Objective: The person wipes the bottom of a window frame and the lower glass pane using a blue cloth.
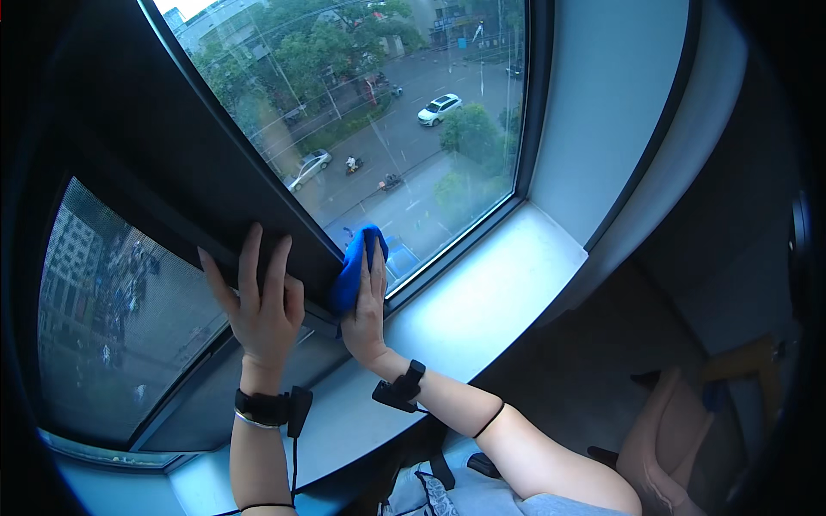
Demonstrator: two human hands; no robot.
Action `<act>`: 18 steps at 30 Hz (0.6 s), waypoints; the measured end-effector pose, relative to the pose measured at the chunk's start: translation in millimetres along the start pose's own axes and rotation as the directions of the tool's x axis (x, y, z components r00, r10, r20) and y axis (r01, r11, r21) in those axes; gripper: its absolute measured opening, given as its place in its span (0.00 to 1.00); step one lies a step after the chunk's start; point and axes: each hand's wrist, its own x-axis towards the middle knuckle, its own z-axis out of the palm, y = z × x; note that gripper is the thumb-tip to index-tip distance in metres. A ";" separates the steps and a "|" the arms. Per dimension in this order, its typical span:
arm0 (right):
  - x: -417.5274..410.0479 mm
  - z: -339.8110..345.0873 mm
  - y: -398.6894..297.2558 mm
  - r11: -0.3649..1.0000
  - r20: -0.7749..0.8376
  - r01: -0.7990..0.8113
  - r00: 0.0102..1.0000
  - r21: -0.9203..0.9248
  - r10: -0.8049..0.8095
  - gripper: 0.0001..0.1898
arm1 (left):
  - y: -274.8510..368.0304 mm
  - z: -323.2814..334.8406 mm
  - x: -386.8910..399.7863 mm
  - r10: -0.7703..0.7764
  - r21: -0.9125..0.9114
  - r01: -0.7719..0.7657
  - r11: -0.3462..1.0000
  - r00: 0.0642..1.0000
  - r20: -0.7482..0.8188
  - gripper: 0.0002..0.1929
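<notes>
A blue cloth (352, 271) is under my right hand (366, 316), pressed at the lower left corner of the window pane (387, 148), where the glass meets a dark frame post (258, 174). Two of my fingers lie extended along the cloth. To the left, my left hand (266, 316) is raised with its fingers spread at the dark post and holds nothing; whether the fingertips touch it is hard to tell. Both wrists wear black straps with small black devices.
Below the pane runs a white windowsill (477, 284), ending at a white side wall (613, 97). On the left is a mesh-covered window section (129, 322). Outside, far below, are a street with a white car (440, 109) and trees. A person's bare legs (664, 438) show at lower right.
</notes>
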 end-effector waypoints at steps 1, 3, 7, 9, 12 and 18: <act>-2.7 1.4 -1.4 1.000 0.002 -0.016 1.000 -0.011 0.016 0.43 | -0.4 -1.8 0.9 0.003 0.003 -0.003 1.000 1.000 0.003 0.20; -17.3 5.7 -7.3 0.998 0.010 -0.046 0.999 -0.034 0.046 0.42 | -2.8 -5.5 1.0 0.005 0.012 -0.005 1.000 1.000 0.010 0.20; -48.0 0.7 -21.3 1.000 0.056 -0.020 0.998 -0.014 0.021 0.40 | -2.7 2.2 -1.9 -0.004 -0.015 0.004 1.000 1.000 -0.022 0.20; -51.3 -3.7 -25.7 0.998 0.126 0.045 0.991 -0.045 -0.039 0.39 | -3.4 2.7 -3.3 -0.003 -0.011 0.003 1.000 1.000 -0.031 0.21; -30.3 -7.5 -14.9 0.994 0.128 0.102 0.987 -0.036 -0.097 0.40 | -4.8 2.1 -5.7 -0.007 -0.007 0.007 1.000 1.000 -0.011 0.21; -16.8 1.7 -16.0 1.000 0.070 0.003 0.998 -0.022 -0.001 0.41 | -6.3 -2.5 -6.4 -0.020 -0.020 0.020 1.000 1.000 0.003 0.21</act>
